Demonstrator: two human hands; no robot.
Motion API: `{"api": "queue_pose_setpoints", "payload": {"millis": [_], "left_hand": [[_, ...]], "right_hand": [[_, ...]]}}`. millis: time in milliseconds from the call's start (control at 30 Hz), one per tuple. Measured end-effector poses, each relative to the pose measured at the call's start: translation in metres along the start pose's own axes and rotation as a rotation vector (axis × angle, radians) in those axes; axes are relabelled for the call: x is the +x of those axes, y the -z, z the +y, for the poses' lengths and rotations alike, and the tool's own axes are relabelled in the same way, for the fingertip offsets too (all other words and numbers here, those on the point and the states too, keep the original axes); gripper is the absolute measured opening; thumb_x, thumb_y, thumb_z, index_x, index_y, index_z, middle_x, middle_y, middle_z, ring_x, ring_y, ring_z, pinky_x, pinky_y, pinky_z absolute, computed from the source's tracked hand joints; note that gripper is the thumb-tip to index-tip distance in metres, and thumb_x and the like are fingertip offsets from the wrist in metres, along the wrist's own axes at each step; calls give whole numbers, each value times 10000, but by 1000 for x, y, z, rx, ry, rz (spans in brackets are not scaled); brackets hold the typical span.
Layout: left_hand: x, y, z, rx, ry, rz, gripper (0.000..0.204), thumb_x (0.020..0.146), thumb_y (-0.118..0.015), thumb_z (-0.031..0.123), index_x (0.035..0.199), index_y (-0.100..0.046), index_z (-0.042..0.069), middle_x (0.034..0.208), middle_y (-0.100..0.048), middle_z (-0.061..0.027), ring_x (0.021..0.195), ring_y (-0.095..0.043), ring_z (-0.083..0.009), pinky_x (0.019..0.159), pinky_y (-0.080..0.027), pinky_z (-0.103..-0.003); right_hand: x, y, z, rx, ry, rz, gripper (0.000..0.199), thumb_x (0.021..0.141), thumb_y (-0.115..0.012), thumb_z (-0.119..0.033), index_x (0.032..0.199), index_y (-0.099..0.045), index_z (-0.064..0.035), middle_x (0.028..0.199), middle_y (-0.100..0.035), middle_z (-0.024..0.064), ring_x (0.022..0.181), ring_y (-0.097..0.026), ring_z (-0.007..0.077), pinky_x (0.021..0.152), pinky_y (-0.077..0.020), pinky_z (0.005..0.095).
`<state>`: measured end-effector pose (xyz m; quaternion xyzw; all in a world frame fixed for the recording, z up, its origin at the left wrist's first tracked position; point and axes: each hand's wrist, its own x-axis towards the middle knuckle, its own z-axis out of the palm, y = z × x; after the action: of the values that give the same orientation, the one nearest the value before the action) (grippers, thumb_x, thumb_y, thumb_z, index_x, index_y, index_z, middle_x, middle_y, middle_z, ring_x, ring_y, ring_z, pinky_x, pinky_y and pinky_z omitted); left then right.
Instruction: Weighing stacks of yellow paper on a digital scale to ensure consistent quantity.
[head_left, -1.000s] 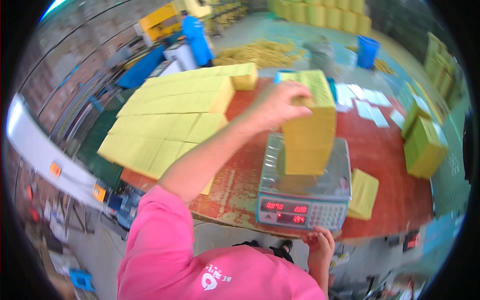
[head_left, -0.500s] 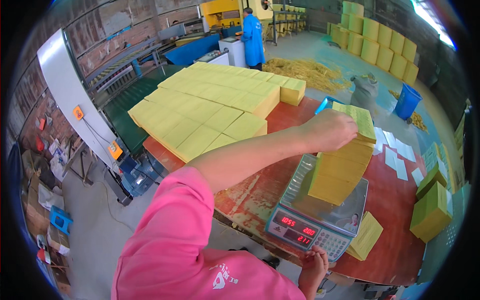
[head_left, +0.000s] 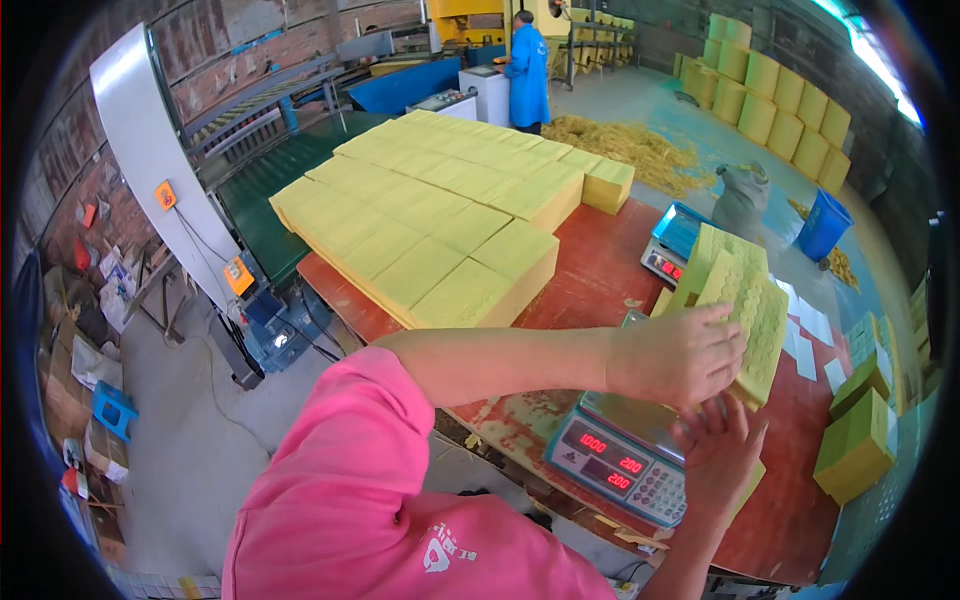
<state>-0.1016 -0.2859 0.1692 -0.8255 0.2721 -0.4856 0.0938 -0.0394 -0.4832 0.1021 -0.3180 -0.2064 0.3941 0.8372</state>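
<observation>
While a white slanted panel (head_left: 150, 150) with orange boxes stands at the far left beside a brick wall, a broad bed of yellow paper stacks (head_left: 440, 210) covers the left and middle of the red table (head_left: 590, 280), the nearest stacks reaching the table's front edge. Further back, a person in a blue coat (head_left: 527, 70) stands at a machine. The person's own pink sleeve (head_left: 340, 490) fills the lower middle, and the bare left arm crosses rightward over the table. The left hand (head_left: 680, 355) lies flat, fingers spread, on the top of a tilted stack of yellow sheets (head_left: 745, 310), pressing rather than clenching. The right hand (head_left: 715, 445) comes up from below, palm open against the stack's underside, so the stack is clasped between both hands just above the digital scale (head_left: 625, 455). A second scale (head_left: 675, 240) sits behind the stack. At the far right lie green-yellow bundles (head_left: 850, 445) and a blue bin (head_left: 825, 222).
</observation>
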Motion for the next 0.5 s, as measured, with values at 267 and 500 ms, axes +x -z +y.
{"api": "queue_pose_setpoints", "payload": {"millis": [267,500], "left_hand": [[-38,0,4,-56,183,39,414,835,-644,191,1198,-593,-3,1194,-611,-148,1144,-589,-308,1009,-457,-487],[-74,-3,20,-520,946,114,603,916,-651,274,1405,-411,16,1273,-577,-132,1222,-540,-260,1035,-426,-392]], "right_hand": [[38,-8,-8,-203,85,22,415,997,-457,-269,1354,-469,-57,1299,-580,127,1105,-624,285,912,-545,452],[35,-28,13,-517,384,355,480,951,-522,-130,1394,-418,20,1311,-523,140,1132,-584,270,899,-538,420]]}}
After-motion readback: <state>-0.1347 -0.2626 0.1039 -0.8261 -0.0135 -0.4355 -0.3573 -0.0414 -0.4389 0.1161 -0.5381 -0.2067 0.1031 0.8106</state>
